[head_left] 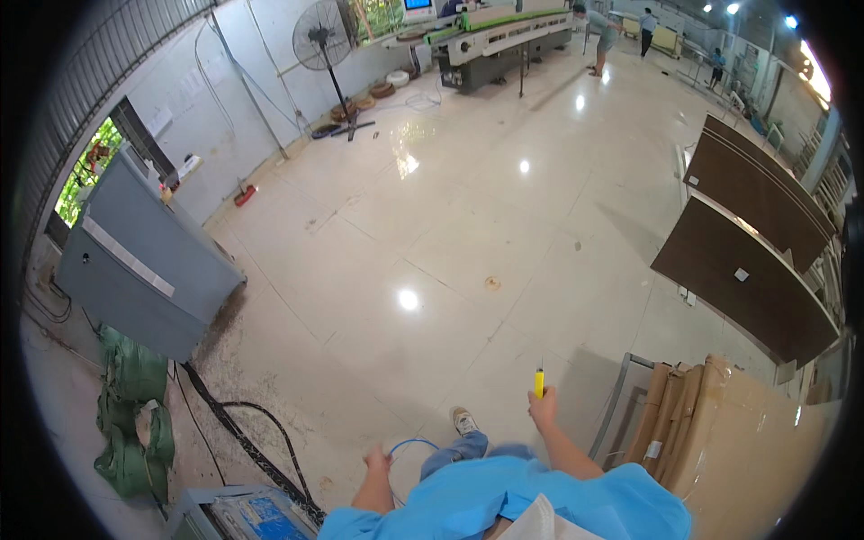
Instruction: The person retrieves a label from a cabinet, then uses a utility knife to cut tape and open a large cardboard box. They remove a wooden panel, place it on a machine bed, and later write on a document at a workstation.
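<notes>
In my right hand (543, 409), fingers are wrapped round a slim yellow-handled tool (540, 382) that points forward, a thin tip rising from its end. Its exact kind is too small to make out. My left hand (377, 460) is low in front of me, closed on a thin blue cord or strap (414, 441). That blue length arcs from the fingers toward my leg, and part of it runs down out of sight behind my blue shirt (477, 490). Both hands are held apart, above the tiled floor (432, 315).
Leaning cardboard sheets (747, 441) and a grey metal frame (616, 396) stand close on my right. Dark brown panels (738, 279) are beyond. On the left are a grey cabinet (148, 261), black cables (238, 436) and green sacks (135, 414). Several people are farther off by a long machine (504, 45).
</notes>
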Motion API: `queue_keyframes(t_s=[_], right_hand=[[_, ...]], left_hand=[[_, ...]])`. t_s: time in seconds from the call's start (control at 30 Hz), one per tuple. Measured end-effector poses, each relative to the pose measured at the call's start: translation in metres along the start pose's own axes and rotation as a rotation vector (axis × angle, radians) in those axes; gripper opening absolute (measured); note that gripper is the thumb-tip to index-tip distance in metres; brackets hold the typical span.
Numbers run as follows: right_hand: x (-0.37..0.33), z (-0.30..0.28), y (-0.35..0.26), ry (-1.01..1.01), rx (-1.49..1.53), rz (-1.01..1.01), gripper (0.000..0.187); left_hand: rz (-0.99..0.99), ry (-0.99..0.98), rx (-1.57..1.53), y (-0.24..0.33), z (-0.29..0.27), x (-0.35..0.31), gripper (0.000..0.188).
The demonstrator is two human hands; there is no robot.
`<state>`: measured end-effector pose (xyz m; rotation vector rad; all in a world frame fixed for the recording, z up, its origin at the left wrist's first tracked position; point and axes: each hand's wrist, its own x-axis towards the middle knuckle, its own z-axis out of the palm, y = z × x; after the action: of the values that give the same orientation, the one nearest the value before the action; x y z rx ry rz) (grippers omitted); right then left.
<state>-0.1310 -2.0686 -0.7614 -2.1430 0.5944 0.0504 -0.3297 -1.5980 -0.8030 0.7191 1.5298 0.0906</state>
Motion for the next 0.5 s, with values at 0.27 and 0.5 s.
queue_keyframes(t_s=[0.27,0.5], right_hand=[[0.122,0.033,-0.009,0.365,0.332,0.366,0.031],[0.219,0.101,-0.027,0.224,0.237,0.768,0.039]], left_hand=[[0.618,-0.571,0.177,0.256,0.345,-0.088,0.017],[0.563,-0.495,0.635,0.343,0.486,0.007,0.011]])
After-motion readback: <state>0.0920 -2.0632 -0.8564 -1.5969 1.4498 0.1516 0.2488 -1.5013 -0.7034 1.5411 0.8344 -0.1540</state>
